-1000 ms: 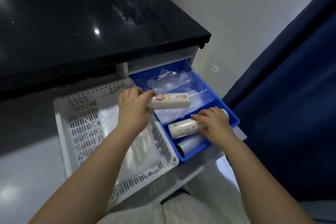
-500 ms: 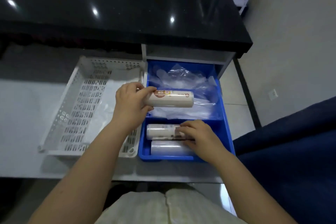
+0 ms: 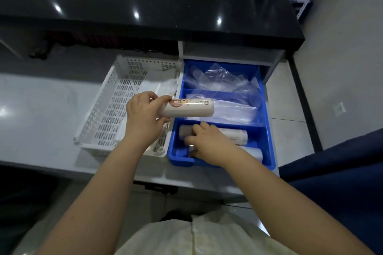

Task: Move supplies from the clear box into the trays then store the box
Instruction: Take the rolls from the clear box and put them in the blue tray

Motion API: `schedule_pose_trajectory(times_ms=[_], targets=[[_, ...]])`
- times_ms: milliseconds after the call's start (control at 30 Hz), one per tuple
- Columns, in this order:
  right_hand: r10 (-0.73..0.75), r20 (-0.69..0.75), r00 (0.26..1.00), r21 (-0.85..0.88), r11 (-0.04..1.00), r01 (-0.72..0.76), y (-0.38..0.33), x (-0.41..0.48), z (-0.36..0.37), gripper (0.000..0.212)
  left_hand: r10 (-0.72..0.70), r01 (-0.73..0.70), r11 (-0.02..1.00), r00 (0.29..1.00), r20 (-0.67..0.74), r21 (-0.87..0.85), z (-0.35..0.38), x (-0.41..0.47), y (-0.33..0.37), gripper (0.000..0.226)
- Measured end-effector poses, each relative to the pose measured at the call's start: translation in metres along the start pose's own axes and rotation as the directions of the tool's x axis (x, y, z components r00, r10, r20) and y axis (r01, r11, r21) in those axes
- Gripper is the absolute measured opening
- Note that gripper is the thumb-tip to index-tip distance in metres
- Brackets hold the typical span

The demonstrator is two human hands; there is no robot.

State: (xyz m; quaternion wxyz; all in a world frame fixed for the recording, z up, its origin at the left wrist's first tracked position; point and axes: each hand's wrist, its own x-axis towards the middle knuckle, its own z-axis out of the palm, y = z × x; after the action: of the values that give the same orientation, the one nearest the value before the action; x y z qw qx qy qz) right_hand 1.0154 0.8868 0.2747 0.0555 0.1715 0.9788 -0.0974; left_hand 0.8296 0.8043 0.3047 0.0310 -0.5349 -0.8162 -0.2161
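Observation:
A blue divided tray (image 3: 267,130) sits on the grey counter, right of a white perforated tray (image 3: 107,109). My left hand (image 3: 143,118) holds a cream roll with a red label (image 3: 188,107) level above the blue tray's middle divider. My right hand (image 3: 207,143) rests inside the tray's near compartment, fingers on a white roll (image 3: 234,134). A second pale roll (image 3: 253,152) lies just nearer me in the same compartment. Clear plastic bags (image 3: 223,87) fill the two far compartments. White plastic sheets (image 3: 163,85) lie in the perforated tray. No clear box is in view.
A black glossy countertop (image 3: 145,2) overhangs the back. A white open shelf (image 3: 228,54) sits behind the blue tray. A dark blue fabric surface (image 3: 342,172) stands at the right. The grey counter (image 3: 41,120) extends to the left.
The view has swung left and down. My right hand has slid left along the white roll toward its left end. My left hand keeps the cream roll over the tray.

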Motion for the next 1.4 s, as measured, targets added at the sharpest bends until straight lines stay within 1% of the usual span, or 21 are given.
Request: schedule_pose_trajectory(times_ms=[67,300,400,500,567,667,733,800,933,1033,1100,1233,1333,1400], targets=[[0.016,-0.019,1.000,-0.011,1.000,-0.016,0.003,-0.008,-0.006,0.044,-0.015,0.015,1.000,1.000,-0.011,-0.005,-0.001,-0.002,-0.003,0.057],[0.188,-0.007,0.982,0.136,0.973,-0.185,0.015,-0.040,-0.005,0.076,-0.043,0.043,0.999,0.998,-0.049,-0.005,-0.005,-0.002,-0.016,0.057],[0.252,-0.049,0.966,0.211,0.948,-0.237,0.014,-0.044,-0.003,0.080,-0.041,0.041,0.999,0.998,-0.046,0.002,-0.007,-0.004,-0.018,0.057],[0.385,-0.154,0.910,0.432,0.855,-0.288,0.014,-0.048,-0.017,0.072,-0.026,0.026,1.000,1.000,-0.018,0.005,-0.007,-0.008,-0.017,0.058],[0.437,-0.270,0.858,0.498,0.826,-0.264,0.016,-0.050,-0.036,0.070,-0.015,0.015,1.000,1.000,0.016,0.014,-0.005,-0.011,-0.012,0.057],[0.458,-0.439,0.773,0.429,0.863,-0.267,0.028,-0.053,-0.070,0.071,0.030,-0.033,0.999,0.995,0.091,0.035,-0.001,-0.014,0.005,0.057],[0.458,-0.494,0.739,0.373,0.879,-0.297,0.037,-0.056,-0.087,0.071,0.101,-0.103,0.995,0.986,0.135,0.009,0.005,-0.017,0.023,0.056],[0.449,-0.502,0.739,0.328,0.890,-0.318,0.044,-0.060,-0.095,0.069,0.171,-0.168,0.985,0.971,0.166,-0.030,0.014,-0.021,0.042,0.055],[0.455,-0.470,0.756,0.290,0.889,-0.354,0.047,-0.067,-0.086,0.068,0.288,-0.292,0.956,0.921,0.263,-0.024,0.037,-0.032,0.075,0.057],[0.457,-0.439,0.774,0.273,0.888,-0.370,0.046,-0.070,-0.072,0.069,0.301,-0.311,0.950,0.892,0.338,-0.025,0.053,-0.039,0.082,0.060],[0.461,-0.417,0.783,0.284,0.885,-0.369,0.045,-0.070,-0.064,0.068,0.292,-0.296,0.954,0.882,0.369,-0.047,0.057,-0.041,0.079,0.061],[0.463,-0.381,0.801,0.318,0.878,-0.356,0.041,-0.067,-0.053,0.067,0.299,-0.274,0.954,0.893,0.335,-0.122,0.051,-0.036,0.069,0.058],[0.458,-0.352,0.816,0.353,0.873,-0.337,0.036,-0.061,-0.049,0.067,0.241,-0.230,0.970,0.936,0.255,-0.072,0.040,-0.029,0.054,0.053],[0.414,-0.324,0.851,0.325,0.893,-0.311,0.028,-0.053,-0.045,0.068,0.163,-0.163,0.986,0.963,0.212,-0.018,0.031,-0.023,0.040,0.052]])
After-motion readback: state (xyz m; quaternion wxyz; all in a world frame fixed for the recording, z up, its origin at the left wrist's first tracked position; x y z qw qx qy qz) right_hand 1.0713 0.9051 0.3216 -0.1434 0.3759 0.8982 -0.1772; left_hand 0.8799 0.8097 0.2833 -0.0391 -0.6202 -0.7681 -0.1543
